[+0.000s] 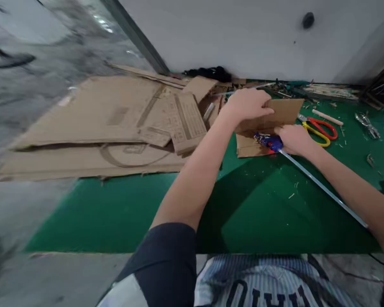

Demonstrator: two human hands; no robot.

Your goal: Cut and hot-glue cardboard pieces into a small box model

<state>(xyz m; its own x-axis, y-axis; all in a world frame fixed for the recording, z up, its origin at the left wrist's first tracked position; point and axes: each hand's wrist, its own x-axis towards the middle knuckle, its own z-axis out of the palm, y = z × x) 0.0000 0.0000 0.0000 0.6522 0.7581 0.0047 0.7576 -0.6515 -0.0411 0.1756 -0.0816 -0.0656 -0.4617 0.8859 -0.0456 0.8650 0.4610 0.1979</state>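
My left hand [251, 103] is closed on the top edge of a folded cardboard piece [284, 113], thumb in front and fingers behind. One panel of it stands upright while the other lies flat on the table. My right hand [295, 138] is at the fold, curled beside a blue hot glue gun [272, 143]; its grip on the handle is mostly hidden. The gun's nozzle end points left over the flat panel. From its back a long clear glue stick [323, 187] runs down to the right, toward my right forearm.
Scissors [323, 128] with red and yellow handles lie right of the cardboard, near a pale wooden stick [328, 117] and a shiny metal tool [367, 125]. Large cardboard sheets [115, 111] cover the left of the green table [131, 200]. A white wall [243, 38] stands behind.
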